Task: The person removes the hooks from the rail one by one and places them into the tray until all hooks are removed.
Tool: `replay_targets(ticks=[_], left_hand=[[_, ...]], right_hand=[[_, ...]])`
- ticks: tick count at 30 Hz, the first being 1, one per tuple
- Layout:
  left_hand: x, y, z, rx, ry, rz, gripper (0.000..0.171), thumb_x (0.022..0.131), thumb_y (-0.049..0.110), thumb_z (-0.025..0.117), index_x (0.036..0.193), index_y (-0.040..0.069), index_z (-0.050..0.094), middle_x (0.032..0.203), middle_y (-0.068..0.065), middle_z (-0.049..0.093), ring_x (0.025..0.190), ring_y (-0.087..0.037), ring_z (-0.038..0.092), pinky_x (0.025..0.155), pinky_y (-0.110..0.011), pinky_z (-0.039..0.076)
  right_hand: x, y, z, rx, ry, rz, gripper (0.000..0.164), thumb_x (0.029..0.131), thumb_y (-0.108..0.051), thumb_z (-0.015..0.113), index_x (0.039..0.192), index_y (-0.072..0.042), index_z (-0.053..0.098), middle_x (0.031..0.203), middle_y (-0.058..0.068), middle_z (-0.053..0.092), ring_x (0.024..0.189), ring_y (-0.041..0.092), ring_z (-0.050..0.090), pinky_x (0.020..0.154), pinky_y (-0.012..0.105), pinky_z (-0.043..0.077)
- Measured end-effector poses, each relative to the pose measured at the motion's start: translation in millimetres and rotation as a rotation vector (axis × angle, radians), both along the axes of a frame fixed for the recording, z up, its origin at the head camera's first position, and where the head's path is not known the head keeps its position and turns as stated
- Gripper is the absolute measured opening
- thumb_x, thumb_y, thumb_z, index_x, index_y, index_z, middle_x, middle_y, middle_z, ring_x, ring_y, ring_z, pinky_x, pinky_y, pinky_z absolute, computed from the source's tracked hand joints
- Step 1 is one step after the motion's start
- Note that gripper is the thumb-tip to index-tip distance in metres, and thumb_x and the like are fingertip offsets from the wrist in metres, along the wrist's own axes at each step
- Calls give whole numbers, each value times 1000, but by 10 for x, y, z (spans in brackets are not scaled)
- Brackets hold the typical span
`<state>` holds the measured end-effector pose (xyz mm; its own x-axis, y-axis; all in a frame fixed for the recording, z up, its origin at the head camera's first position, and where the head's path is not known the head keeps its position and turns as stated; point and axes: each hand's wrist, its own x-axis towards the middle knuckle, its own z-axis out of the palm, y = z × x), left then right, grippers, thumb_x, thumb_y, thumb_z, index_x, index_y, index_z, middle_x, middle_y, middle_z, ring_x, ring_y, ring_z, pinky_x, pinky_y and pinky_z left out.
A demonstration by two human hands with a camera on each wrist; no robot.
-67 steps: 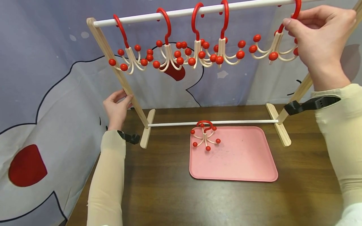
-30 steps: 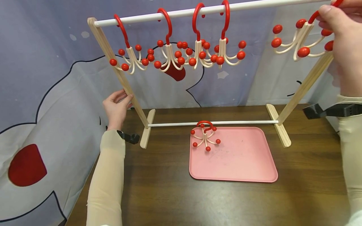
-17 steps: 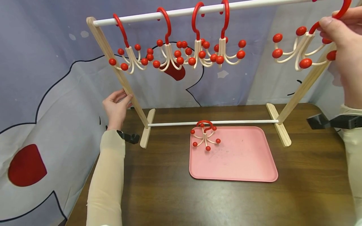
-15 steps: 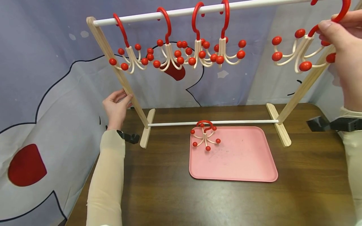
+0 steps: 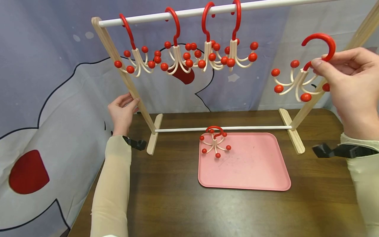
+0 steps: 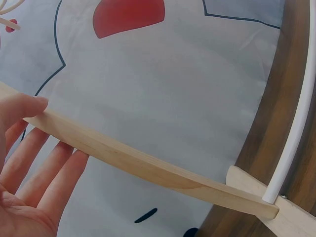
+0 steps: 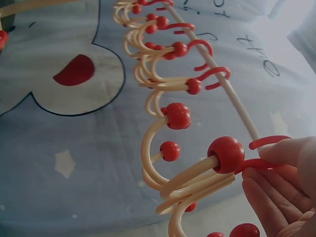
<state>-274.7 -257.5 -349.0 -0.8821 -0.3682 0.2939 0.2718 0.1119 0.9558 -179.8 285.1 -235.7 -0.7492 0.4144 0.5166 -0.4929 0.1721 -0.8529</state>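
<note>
My right hand [image 5: 352,82] pinches the red hook of a multi-armed hanger [image 5: 300,80] between thumb and fingers. This hanger has pale curved arms tipped with red balls. In the head view its hook sits below the white top rod [image 5: 195,12], apart from it. At the rack's left side, my left hand [image 5: 122,108] grips the wooden upright [image 6: 138,158], thumb on one side and fingers on the other. Several matching hangers [image 5: 176,59] hang from the rod by their hooks. One more hanger [image 5: 214,143] lies on the pink tray [image 5: 251,164].
Under the rack runs a white lower rod [image 5: 254,127] between two wooden feet [image 5: 291,131]. The tray lies on the brown wooden table [image 5: 165,184], its back edge close to this rod. A printed curtain [image 5: 74,125] stands behind and to the left.
My right hand first moved right with the hanger, lifting its hook away from the top rod, then came down and slightly left. My left hand and the hanger on the tray stayed put.
</note>
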Motion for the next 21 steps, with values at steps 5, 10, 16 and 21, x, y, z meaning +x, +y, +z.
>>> replay_targets(ticks=[5, 10, 16, 21], left_hand=[[-5, 6, 3, 10, 2, 2, 33, 86, 10, 84, 118, 7, 76, 112, -12, 73, 95, -20, 72, 75, -28, 63], [-5, 4, 4, 5, 1, 8, 32, 86, 10, 84, 118, 7, 76, 112, -12, 73, 94, -20, 72, 75, -29, 63], [0, 4, 1, -8, -14, 13, 33, 87, 12, 84, 119, 8, 76, 113, -11, 73, 96, -20, 72, 79, -33, 63], [2, 6, 3, -14, -12, 14, 33, 87, 13, 84, 119, 8, 76, 113, -11, 73, 97, -21, 72, 80, -35, 62]], right_hand=[[-18, -67, -186, -101, 95, 95, 31, 71, 7, 90, 92, 19, 70, 82, 14, 75, 66, 15, 72, 44, 15, 49], [-6, -153, -399, -42, 7, 100, 25, 72, 8, 90, 90, 14, 73, 83, 10, 75, 65, 14, 72, 48, 14, 52], [16, -238, -714, 39, -121, 131, 26, 76, 4, 89, 94, 12, 73, 83, 4, 75, 69, 11, 73, 51, 14, 54], [30, -310, -965, 161, -195, 100, 26, 79, 2, 88, 97, 11, 72, 83, -3, 76, 74, 7, 73, 59, 14, 56]])
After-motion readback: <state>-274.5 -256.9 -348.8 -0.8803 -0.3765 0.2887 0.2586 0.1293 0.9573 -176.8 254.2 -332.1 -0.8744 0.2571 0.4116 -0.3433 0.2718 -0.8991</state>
